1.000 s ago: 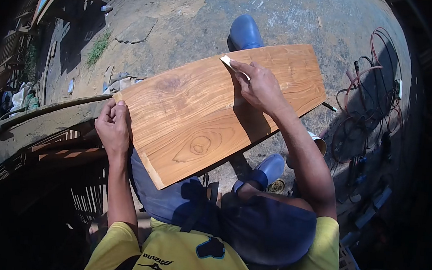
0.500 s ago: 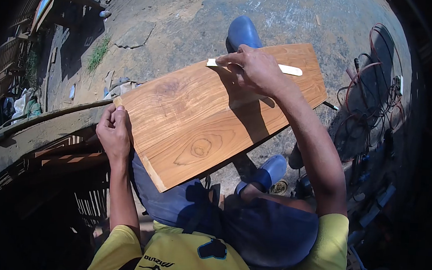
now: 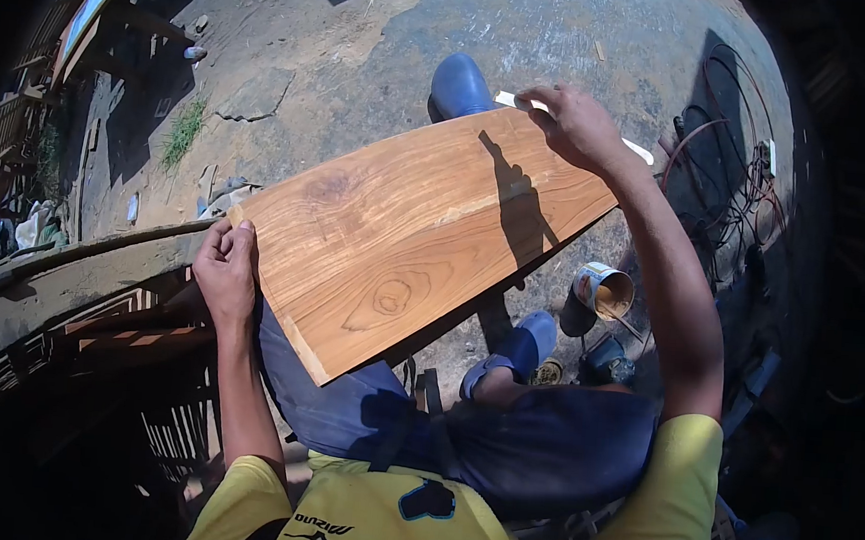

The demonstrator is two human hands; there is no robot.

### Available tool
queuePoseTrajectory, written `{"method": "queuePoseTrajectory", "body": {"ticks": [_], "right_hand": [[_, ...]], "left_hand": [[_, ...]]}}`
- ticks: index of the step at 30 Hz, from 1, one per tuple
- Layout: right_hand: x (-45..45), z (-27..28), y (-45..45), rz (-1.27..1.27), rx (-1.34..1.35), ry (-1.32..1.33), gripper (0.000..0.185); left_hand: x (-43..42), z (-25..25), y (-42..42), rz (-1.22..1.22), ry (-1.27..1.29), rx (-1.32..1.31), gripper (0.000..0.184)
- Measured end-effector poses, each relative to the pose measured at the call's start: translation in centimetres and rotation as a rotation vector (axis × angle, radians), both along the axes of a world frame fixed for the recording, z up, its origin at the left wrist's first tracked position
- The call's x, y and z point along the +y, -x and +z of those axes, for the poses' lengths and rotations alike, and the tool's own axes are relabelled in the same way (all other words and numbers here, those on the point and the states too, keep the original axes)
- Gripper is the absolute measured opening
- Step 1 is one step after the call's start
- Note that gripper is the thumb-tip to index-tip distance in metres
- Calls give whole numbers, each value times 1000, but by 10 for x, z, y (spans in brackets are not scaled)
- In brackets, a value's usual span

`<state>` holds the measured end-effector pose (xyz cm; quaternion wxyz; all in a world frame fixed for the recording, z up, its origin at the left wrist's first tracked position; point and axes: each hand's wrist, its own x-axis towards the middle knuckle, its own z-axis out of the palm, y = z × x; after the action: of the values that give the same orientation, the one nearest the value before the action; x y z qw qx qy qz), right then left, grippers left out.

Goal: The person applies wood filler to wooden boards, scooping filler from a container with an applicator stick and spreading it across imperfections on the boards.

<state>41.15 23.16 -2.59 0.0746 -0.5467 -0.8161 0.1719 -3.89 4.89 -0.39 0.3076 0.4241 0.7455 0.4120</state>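
Note:
A long brown wooden board (image 3: pixel 385 227) rests tilted across my lap, its far end near the blue boot. My left hand (image 3: pixel 225 266) pinches the board's left edge at the upper corner, thumb on top. Above the board's far right end, my right hand (image 3: pixel 578 130) is closed on a flat white stick (image 3: pixel 639 152), whose two ends stick out on either side of the hand. The shadow of the hand and stick falls on the board. A pale strip runs along a seam in the wood.
An open can (image 3: pixel 604 290) with brown contents and a thin stick stands on the ground right of the board. Tangled cables (image 3: pixel 739 191) lie farther right. A concrete ledge (image 3: pixel 102 265) runs along the left. Blue boots (image 3: pixel 460 86) are on my feet.
My right hand with the white stick has moved right and lifted off the board's surface. The can has come fully into view. My left hand keeps its hold on the board's edge.

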Motion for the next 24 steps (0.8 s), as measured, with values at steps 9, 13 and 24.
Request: {"method": "queuePoseTrajectory", "body": {"ticks": [9, 13, 24], "right_hand": [[-139, 82, -28, -548, 214, 238, 55], [-225, 37, -5, -938, 509, 659, 60], [-329, -23, 57, -991, 2033, 410, 46]], "left_hand": [[0, 36, -21, -104, -25, -798, 31], [-32, 48, -33, -170, -116, -823, 31], [-181, 70, -69, -309, 4, -1025, 64]]}}
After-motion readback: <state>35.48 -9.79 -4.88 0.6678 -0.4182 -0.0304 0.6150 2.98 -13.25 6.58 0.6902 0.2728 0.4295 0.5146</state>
